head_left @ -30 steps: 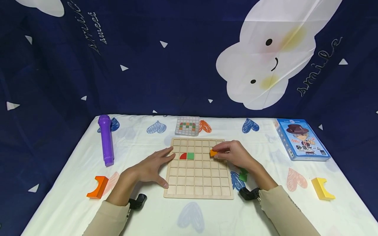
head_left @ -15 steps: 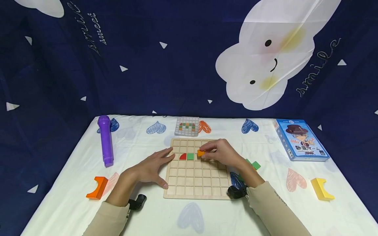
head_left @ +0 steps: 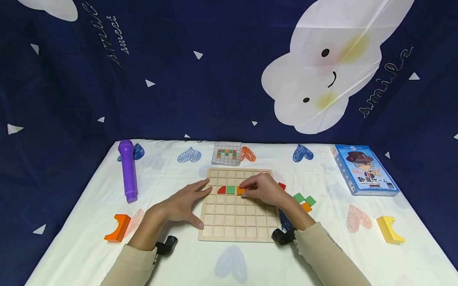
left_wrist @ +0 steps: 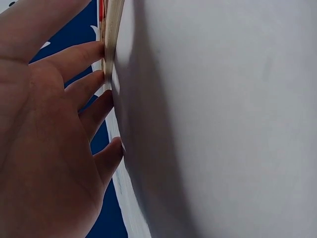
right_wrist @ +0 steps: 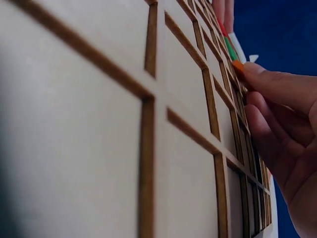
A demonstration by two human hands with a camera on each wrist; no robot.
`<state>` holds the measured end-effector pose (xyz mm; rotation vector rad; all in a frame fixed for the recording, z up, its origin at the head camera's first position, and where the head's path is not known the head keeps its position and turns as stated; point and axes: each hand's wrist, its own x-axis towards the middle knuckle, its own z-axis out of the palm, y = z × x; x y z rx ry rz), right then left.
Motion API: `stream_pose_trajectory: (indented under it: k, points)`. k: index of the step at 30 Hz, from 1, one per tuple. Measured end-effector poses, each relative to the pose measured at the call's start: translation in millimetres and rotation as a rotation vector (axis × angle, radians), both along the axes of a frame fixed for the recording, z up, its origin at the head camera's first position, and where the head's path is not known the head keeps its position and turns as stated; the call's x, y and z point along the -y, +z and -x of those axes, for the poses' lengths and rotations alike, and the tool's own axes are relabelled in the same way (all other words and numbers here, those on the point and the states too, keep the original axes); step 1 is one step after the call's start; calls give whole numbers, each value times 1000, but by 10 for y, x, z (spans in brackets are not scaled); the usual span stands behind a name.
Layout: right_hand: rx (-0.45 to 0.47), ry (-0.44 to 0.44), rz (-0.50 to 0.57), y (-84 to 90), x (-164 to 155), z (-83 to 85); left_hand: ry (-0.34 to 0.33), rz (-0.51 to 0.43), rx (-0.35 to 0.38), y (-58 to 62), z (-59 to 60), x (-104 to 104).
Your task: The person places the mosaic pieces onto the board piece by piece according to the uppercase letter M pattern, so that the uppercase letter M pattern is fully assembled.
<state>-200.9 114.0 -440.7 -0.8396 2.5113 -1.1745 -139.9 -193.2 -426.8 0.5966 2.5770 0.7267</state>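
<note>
Moved toward nine o'clock: orange tile point(head_left: 240, 191), pinched by right hand point(head_left: 267, 190), at three o'clock of green tile point(head_left: 230, 190). Left hand point(head_left: 183, 202), outspread, touches grid board point(head_left: 235, 221) at nine o'clock. Misaligned release could leave orange tile tilted.

The board point(head_left: 229, 219) was pale and ruled into a grid, and I could pick out a red piece point(head_left: 222, 190), a green piece point(head_left: 230, 190) and an orange piece point(head_left: 240, 191). Blue, orange and pink hearts point(head_left: 230, 263) patterned the white tablecloth point(head_left: 186, 264); the microphone point(head_left: 130, 172) was purple, the sleeves point(head_left: 329, 248) beige, the curtain point(head_left: 214, 79) navy with white clouds point(head_left: 300, 79) and triangles point(head_left: 198, 55).
</note>
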Motion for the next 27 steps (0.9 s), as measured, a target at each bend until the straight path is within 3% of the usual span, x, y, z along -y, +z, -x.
stream_pose_trajectory:
  k: [27]
  points:
    - [-30, -16, -9, -35, 87, 19, -1, 1, 1, 18, -12, -19]
